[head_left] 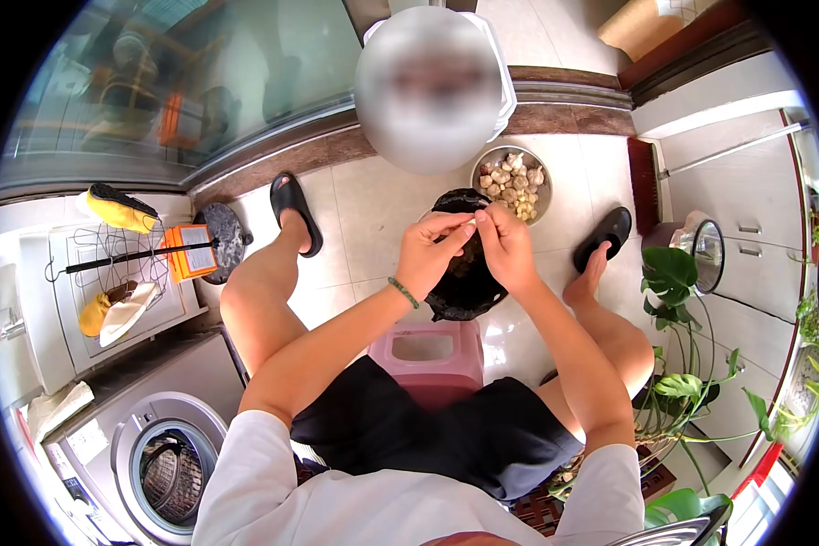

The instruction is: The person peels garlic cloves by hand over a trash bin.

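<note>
Head camera view: seated with knees wide, we bring both hands together over a black bag (469, 293) above a tiled floor (359, 238). Our left hand (430, 250), a green bracelet (404, 293) at its wrist, is nearly closed, fingers curled, thumb and forefinger pinching a pale piece (472, 221). Our right hand (508, 246) meets it at the fingertips, also nearly closed, thumb and forefinger on the same piece, which is too small to identify for certain. Just beyond our hands, near the bag, a metal bowl (544, 202) sits on the floor holding garlic (517, 182): whole bulbs mostly toward the far side, yellowish cloves toward the near edge. Pink plastic (464, 350) shows between our knees, just this side of the bag. We wear black shorts (446, 437) and black slippers (293, 214). On our left stands a washing machine (129, 426); on our right, a leafy plant (672, 276) near white cabinets (723, 196).
</note>
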